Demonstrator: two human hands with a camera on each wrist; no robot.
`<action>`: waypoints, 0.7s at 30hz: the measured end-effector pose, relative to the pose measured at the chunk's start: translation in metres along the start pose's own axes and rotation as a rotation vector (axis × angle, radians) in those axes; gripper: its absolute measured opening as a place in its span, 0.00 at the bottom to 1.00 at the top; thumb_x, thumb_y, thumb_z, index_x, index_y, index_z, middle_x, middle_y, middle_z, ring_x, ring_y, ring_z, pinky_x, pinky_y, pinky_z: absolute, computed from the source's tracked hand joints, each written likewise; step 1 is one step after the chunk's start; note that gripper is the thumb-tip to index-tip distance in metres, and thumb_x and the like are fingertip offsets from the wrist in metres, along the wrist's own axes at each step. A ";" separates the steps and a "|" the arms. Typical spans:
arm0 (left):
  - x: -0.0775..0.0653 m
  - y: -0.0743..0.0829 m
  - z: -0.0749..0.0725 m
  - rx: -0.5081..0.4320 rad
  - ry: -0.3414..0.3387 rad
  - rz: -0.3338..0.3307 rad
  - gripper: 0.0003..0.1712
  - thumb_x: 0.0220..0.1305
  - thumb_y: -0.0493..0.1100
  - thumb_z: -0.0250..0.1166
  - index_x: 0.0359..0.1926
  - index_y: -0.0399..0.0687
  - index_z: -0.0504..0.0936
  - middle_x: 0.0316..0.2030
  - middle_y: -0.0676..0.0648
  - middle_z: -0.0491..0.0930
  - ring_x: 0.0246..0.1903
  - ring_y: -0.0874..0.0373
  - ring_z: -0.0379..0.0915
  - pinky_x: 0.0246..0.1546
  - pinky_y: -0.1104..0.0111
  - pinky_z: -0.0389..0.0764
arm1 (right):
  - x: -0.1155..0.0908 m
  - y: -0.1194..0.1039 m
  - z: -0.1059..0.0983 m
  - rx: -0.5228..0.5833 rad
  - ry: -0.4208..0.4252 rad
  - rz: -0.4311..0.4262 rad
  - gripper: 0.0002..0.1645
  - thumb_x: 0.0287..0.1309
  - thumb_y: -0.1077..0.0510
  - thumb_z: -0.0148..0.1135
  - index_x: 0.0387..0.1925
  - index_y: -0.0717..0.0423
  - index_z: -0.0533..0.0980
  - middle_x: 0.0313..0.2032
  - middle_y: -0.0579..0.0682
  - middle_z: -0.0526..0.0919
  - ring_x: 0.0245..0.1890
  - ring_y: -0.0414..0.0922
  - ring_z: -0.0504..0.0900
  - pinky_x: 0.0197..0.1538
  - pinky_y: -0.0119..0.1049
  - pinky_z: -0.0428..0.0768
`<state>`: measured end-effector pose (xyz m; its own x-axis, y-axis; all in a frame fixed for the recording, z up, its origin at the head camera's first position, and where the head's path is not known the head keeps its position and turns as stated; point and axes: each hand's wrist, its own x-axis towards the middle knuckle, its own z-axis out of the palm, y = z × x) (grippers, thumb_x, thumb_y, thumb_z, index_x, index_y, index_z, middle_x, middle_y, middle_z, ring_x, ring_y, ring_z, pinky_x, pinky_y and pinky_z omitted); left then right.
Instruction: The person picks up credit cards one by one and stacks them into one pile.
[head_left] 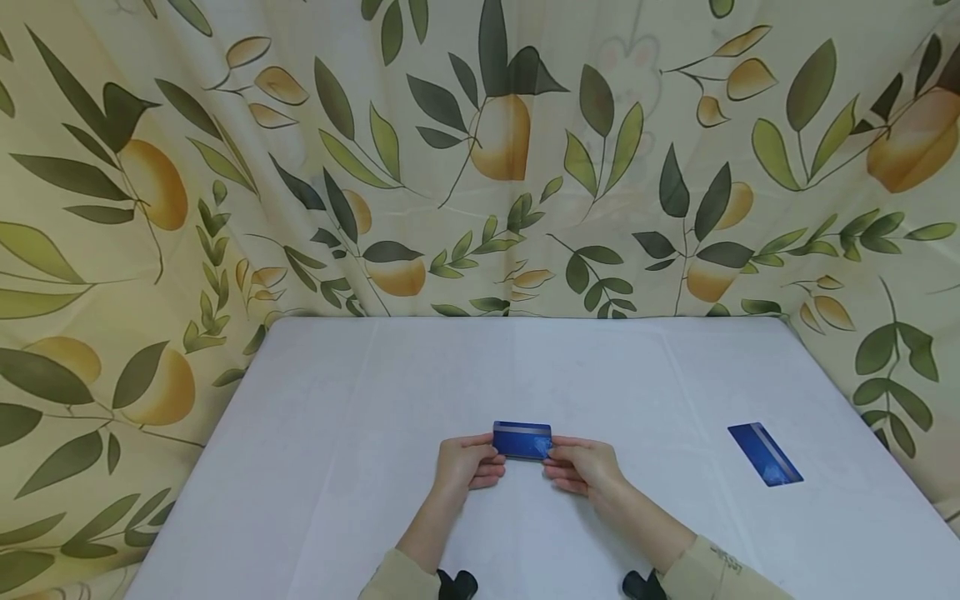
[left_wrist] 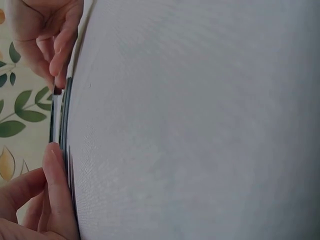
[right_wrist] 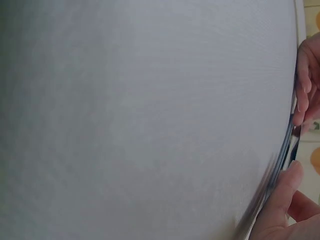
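Observation:
A blue bank card [head_left: 522, 442] with a grey stripe is pinched by its short sides between my two hands, above the middle of the white table. My left hand [head_left: 467, 467] grips the left end between thumb and fingers. At the right end, my right hand [head_left: 588, 467] does the same. Seen edge-on in the left wrist view, the card [left_wrist: 56, 117] has dark, thin edges close beside it; these look like more cards beneath, but their number is unclear. Another blue card [head_left: 765, 454] with a grey stripe lies slanted on the table to the right.
The table [head_left: 360, 392] has a white cover. Behind it and along its sides hangs a curtain [head_left: 480, 242] printed with leaves and orange fruit. Black straps [head_left: 457, 585] show at the wrists, by the beige sleeves [head_left: 401, 577].

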<state>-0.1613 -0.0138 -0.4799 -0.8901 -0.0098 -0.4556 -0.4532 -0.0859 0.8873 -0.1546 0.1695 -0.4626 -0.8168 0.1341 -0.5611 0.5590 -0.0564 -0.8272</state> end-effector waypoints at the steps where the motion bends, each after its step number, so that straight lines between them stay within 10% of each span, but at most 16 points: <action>1: 0.000 0.000 0.000 0.003 0.003 0.000 0.19 0.53 0.29 0.58 0.48 0.33 0.78 0.24 0.41 0.83 0.18 0.59 0.79 0.20 0.70 0.82 | 0.000 0.000 0.000 -0.006 0.000 -0.004 0.22 0.55 0.65 0.59 0.52 0.67 0.72 0.24 0.53 0.84 0.22 0.43 0.84 0.26 0.32 0.82; 21: 0.002 -0.003 0.003 0.050 0.037 0.044 0.16 0.53 0.29 0.59 0.45 0.32 0.80 0.20 0.42 0.82 0.16 0.59 0.78 0.18 0.70 0.81 | 0.002 0.001 0.000 -0.080 0.010 -0.038 0.20 0.54 0.65 0.60 0.50 0.67 0.74 0.21 0.53 0.83 0.19 0.42 0.82 0.22 0.31 0.81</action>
<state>-0.1619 -0.0106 -0.4831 -0.9075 -0.0495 -0.4172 -0.4159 -0.0344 0.9087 -0.1553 0.1695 -0.4648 -0.8365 0.1450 -0.5285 0.5374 0.0278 -0.8429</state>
